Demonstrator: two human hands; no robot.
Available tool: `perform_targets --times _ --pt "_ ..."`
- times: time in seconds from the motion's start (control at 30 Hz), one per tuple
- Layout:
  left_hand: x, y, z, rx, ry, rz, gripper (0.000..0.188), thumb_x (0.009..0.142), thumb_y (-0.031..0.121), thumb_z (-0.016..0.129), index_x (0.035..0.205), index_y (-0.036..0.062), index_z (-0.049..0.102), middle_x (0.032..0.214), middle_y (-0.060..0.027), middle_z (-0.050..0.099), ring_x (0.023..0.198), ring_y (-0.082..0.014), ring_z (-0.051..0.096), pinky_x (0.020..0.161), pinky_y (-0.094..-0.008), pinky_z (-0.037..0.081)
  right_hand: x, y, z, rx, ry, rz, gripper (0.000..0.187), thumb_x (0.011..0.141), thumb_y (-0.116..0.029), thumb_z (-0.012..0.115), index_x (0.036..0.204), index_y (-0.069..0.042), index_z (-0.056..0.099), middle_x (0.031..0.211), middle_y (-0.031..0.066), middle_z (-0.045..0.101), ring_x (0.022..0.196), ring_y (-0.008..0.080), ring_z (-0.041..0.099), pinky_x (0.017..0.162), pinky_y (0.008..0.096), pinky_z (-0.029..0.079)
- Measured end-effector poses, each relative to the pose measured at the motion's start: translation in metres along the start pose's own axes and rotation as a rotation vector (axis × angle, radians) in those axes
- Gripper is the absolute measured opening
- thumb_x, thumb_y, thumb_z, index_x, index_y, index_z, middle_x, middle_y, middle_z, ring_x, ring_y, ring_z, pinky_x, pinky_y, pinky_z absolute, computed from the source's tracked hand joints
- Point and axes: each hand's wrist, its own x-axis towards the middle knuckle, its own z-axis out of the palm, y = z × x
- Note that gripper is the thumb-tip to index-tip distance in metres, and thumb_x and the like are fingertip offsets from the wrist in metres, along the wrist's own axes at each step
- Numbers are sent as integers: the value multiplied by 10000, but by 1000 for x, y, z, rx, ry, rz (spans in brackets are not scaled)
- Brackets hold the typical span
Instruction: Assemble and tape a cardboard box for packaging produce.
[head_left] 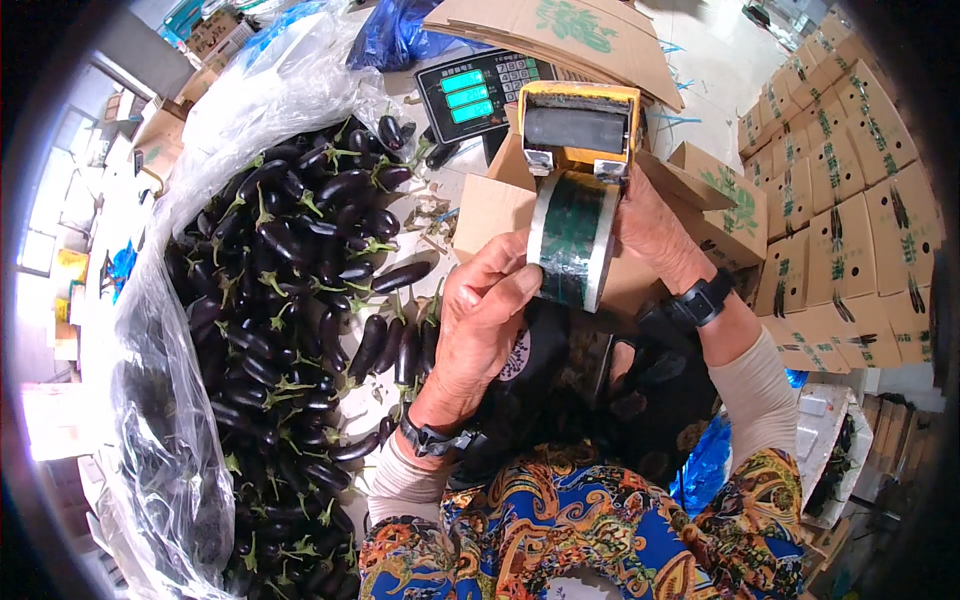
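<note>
A yellow tape dispenser (583, 92) with a dark roller is held up in front of me. On it sits a wide roll of packing tape (570, 240), dark green with white edges. My right hand (655, 225) grips the dispenser from the right side, its fingers partly hidden behind it. At the roll's left edge, my left hand (485, 305) has thumb and fingers pinched against the tape; whether a loose tape end is between them cannot be made out. Behind the roll stands a cardboard box (500, 205) with raised flaps, its inside mostly hidden.
A large heap of dark purple eggplants (290, 330) lies on the left, bordered by clear plastic sheeting (165, 400). A digital scale display (470, 95) is lit at the back. Flat cardboard sheets (570, 30) lie behind it. Printed cartons (840, 200) are stacked at the right.
</note>
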Motion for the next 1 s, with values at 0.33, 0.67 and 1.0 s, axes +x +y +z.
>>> perform_targets --times 0.33,0.67,1.0 --pt "0 2 -1 109 125 -2 232 843 123 552 1022 -24 538 967 -69 609 888 -143 570 858 -281 428 1 -10 5 -174 -116 -71 317 801 -42 624 1100 9 530 967 58 621 865 158 554 894 272 417" --pt "5 5 8 110 147 -53 81 819 62 579 892 45 549 863 15 566 762 -46 461 711 -194 355 9 19 -6 -503 -169 -294 213 846 -49 546 1056 -15 555 985 57 615 975 203 535 993 327 318" --pt "7 5 1 147 119 -34 163 815 99 682 915 43 567 881 13 592 804 -47 512 750 -212 411 3 -10 6 -342 -94 -320 216 773 -27 617 986 -15 585 891 71 646 847 184 592 858 300 447"
